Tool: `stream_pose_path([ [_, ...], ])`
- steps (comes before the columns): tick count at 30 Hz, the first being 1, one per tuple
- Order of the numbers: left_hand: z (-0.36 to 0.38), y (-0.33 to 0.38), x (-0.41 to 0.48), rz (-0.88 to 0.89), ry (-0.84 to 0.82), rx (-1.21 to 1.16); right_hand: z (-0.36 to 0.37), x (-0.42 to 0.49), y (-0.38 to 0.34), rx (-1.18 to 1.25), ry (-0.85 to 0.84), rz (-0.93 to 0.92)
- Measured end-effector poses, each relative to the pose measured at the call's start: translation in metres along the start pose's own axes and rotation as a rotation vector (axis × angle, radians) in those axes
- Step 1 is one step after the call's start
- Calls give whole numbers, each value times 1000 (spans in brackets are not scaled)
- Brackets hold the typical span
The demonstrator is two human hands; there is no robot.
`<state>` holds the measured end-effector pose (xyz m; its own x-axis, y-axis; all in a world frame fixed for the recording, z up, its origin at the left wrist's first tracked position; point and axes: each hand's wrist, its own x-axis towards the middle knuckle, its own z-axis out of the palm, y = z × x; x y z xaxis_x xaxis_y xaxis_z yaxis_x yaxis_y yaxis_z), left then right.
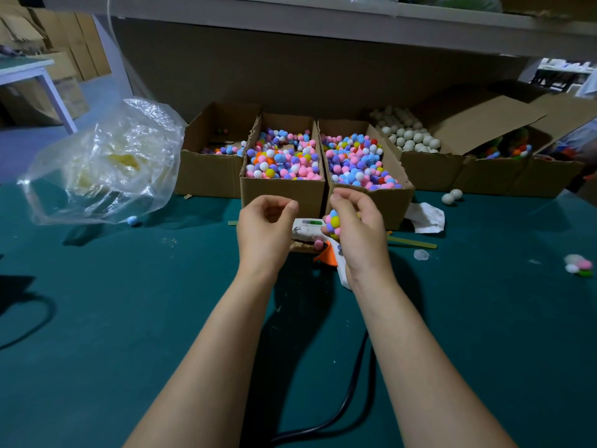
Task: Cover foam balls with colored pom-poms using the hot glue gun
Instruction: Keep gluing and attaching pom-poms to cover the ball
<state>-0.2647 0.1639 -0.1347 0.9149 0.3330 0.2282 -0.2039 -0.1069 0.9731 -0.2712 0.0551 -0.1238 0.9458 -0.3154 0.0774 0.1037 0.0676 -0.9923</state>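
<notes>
One white, orange-triggered hot glue gun (308, 229): barrel left-right, handle nearward; left hand (261, 231) nearer barrel, fingers curled, contents unclear; right hand (361, 234) grips multicoloured pom-pom-covered foam ball (332, 223).

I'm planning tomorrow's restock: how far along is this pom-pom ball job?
Done: the far-right box seems to hold finished colourful balls, though dimly seen. In hand: the right hand grips a ball whose visible side is covered in pom-poms; the left hand hovers beside it, the glue gun lies on the table below. Left: many bare foam balls wait in the neighbouring box.
</notes>
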Motion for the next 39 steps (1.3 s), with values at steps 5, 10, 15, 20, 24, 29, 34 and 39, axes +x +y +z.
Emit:
stream_pose_path([
  [5,1,-2,0,29,-37,22,0,-2,-1,-7,-37,-3],
  [10,2,-3,0,-2,-142,-76,1,-4,-1,-9,-113,-3],
  [15,1,-4,1,-29,-228,-154,0,-5,-1,-46,-177,-4],
  [20,0,-3,0,57,-268,-84,-4,-5,-3,-56,-279,25],
  [24,-1,-3,0,100,-284,-49,-11,-2,-6,9,-375,82],
  [29,2,-4,1,5,-274,-67,-9,-5,-7,135,-350,69],
  [34,1,-3,3,-59,-263,-51,-7,-3,-5,126,-285,89],
  [39,-1,-2,2,-11,-231,30,-6,-1,-1,88,-224,104],
])
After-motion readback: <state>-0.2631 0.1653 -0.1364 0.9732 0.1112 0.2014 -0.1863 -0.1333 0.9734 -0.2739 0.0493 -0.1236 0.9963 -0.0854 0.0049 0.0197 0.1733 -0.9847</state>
